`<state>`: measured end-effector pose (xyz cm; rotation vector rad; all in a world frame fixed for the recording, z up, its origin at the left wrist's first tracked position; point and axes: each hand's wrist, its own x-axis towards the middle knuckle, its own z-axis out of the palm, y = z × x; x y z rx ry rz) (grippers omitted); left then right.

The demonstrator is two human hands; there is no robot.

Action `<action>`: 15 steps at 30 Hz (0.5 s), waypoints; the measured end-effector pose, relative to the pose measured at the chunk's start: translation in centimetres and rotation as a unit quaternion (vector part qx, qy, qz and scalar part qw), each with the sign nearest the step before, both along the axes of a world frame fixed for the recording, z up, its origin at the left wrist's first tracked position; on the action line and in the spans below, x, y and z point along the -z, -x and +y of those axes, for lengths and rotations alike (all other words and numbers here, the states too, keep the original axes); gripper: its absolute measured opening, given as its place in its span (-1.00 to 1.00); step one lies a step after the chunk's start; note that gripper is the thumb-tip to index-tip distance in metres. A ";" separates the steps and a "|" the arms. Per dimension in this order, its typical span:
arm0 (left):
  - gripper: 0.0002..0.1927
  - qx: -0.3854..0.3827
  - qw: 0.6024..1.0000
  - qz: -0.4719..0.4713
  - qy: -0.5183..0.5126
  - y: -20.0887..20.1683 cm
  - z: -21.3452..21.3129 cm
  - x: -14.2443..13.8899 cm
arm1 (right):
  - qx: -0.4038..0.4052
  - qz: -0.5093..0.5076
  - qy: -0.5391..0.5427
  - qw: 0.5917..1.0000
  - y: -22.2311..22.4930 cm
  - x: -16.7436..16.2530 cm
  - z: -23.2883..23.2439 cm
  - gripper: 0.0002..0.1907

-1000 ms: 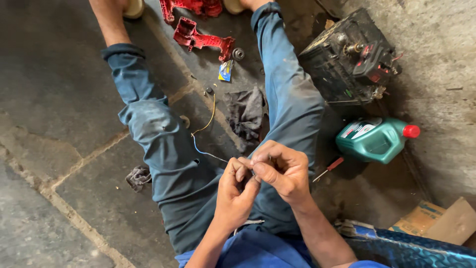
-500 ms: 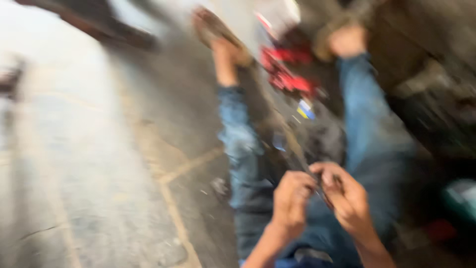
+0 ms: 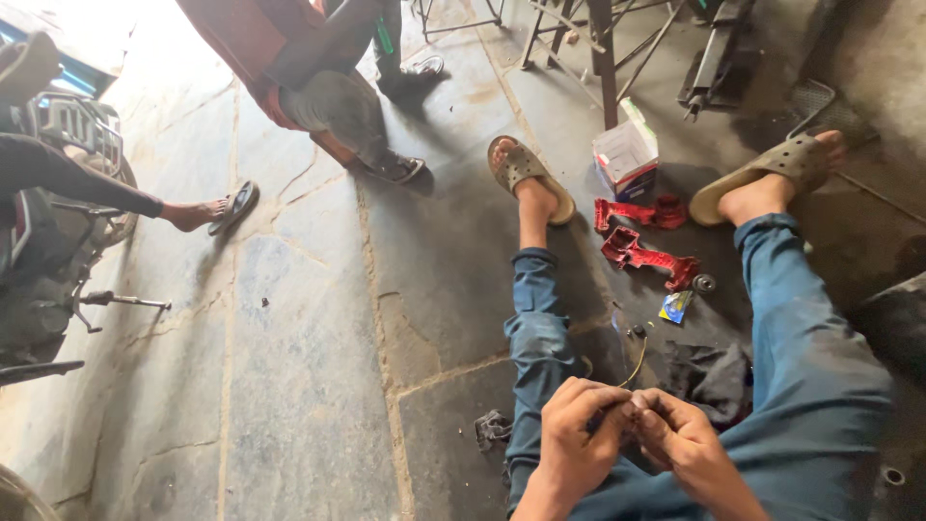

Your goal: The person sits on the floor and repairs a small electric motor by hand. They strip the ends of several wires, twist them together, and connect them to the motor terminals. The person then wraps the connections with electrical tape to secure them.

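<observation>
I sit on a stone floor with my legs in blue jeans stretched out. My left hand (image 3: 575, 429) and my right hand (image 3: 680, 439) meet low in the view between my knees, fingertips pinched together on the end of a thin wire (image 3: 638, 364). The wire runs from my fingers up to a small dark connector on the floor. A dark rag (image 3: 709, 376) lies just beyond my right hand.
Two red metal parts (image 3: 644, 243) and a small carton (image 3: 625, 154) lie between my sandalled feet. A small blue packet (image 3: 675, 307) sits nearby. Another person in dark trousers sits at top centre (image 3: 328, 96). A motorcycle (image 3: 48, 241) stands at left, metal stands at top right.
The view has swung up and left from my lap to take in the floor, my feet, another person and a motorcycle. My hands stay pinched together on the wire.
</observation>
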<state>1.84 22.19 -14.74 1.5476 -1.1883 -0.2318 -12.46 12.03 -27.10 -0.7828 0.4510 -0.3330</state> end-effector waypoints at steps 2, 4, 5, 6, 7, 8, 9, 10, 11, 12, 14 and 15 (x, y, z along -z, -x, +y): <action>-0.91 -0.005 1.000 0.021 -0.014 0.6 0.0 -0.3 | 0.014 0.032 0.024 0.999 0.1 -0.9 0.2 -0.76; -0.96 -0.013 0.997 0.066 -0.040 0.8 -0.1 -0.7 | 0.030 0.081 0.054 0.995 0.1 -1.8 0.3 -0.77; -0.97 -0.026 0.997 0.059 -0.047 0.6 -0.4 -0.8 | 0.043 0.082 0.101 0.991 0.1 -2.2 0.1 -0.78; -0.98 -0.039 0.996 0.052 -0.055 0.2 -0.6 -1.0 | 0.057 0.084 0.146 0.984 0.0 -2.6 -0.1 -0.78; -0.97 -0.051 0.995 0.047 -0.066 -0.1 -0.6 -1.1 | 0.070 0.088 0.188 0.976 0.1 -2.9 -0.3 -0.77; -0.98 -0.042 0.997 0.020 -0.063 -0.8 -0.7 -1.1 | 0.087 0.082 0.230 0.966 0.1 -3.3 -0.5 -0.77; -0.98 -0.030 0.998 -0.002 -0.064 -1.7 -1.0 -0.8 | 0.103 0.082 0.268 0.954 -0.1 -3.4 -1.1 -0.76; -0.97 -0.008 0.997 -0.008 -0.070 -2.4 -1.1 -0.5 | 0.117 0.093 0.301 0.942 0.1 -3.6 -1.3 -0.76; -0.95 0.019 0.997 -0.008 -0.079 -3.1 -1.2 -0.1 | 0.116 0.113 0.295 0.942 0.2 -3.8 -1.7 -0.77; -0.89 0.031 0.995 0.007 -0.091 -3.7 -1.5 0.5 | 0.118 0.135 0.289 0.940 0.1 -3.8 -2.2 -0.79; -0.78 0.057 0.992 0.028 -0.110 -4.4 -2.4 2.0 | 0.118 0.171 0.279 0.937 0.0 -3.7 -3.3 -0.86; -0.74 0.071 0.990 0.033 -0.114 -4.7 -3.2 2.9 | 0.123 0.172 0.295 0.932 -0.3 -3.5 -3.9 -0.86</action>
